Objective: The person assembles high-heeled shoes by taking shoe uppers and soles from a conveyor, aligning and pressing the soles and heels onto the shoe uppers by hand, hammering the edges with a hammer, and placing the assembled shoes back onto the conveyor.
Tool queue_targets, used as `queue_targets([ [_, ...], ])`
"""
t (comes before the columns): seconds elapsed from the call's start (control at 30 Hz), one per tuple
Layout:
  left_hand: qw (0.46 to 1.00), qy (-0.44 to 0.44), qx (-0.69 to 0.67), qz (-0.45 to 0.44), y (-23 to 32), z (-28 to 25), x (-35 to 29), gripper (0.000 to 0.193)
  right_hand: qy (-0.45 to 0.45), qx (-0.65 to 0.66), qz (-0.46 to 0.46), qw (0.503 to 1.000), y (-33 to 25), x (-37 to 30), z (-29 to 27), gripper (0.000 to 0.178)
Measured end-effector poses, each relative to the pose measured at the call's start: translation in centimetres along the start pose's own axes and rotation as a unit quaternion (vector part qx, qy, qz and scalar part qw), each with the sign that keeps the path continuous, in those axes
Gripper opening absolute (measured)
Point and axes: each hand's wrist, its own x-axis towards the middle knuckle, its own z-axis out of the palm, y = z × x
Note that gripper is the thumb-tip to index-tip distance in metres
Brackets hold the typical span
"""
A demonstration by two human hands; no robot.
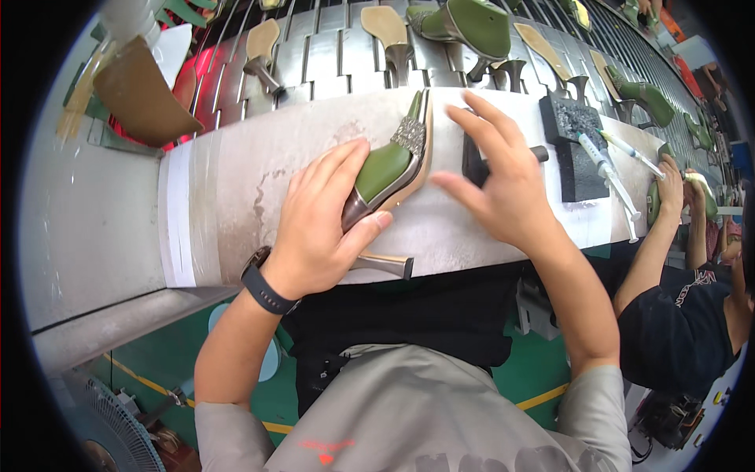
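Observation:
My left hand (318,212) is closed round a green high-heeled shoe (384,175) with a glittery band. The shoe lies tilted on the pale workbench (236,181), toe pointing away from me, its heel near the front edge beside my wrist. To the right of the shoe, my right hand (507,177) hovers with fingers spread and nothing in it. Partly hidden beneath that hand is a dark tool (474,164), whose kind I cannot make out.
Black blocks (578,161) stand at the right, with a syringe (607,175) leaning there and another (629,149) beside it. Beyond the bench, a slatted metal conveyor (318,59) carries soles with heels and green shoes (476,27). A co-worker's hand (671,185) works at far right.

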Motion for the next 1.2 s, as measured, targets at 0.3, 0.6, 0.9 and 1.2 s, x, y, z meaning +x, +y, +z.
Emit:
queue_targets([
  [0.3,0.994,-0.082,-0.051,-0.056,2.4,0.3,5.4,0.091,-0.145,-0.121,-0.04,0.981,3.0,-2.2,-3.7,0.054],
  [0.6,0.994,-0.064,-0.076,-0.046,2.2,0.8,5.6,0.097,-0.026,0.282,0.14,0.949,1.2,-0.7,-4.5,0.028],
  [0.9,0.996,-0.053,-0.062,0.03,1.4,1.1,5.8,0.103,-0.09,0.419,0.289,0.856,0.1,4.3,-3.9,0.031],
  [1.2,0.996,-0.048,-0.071,0.021,1.3,0.5,5.8,0.103,-0.09,0.336,0.09,0.933,-0.8,2.7,-3.5,0.027],
])
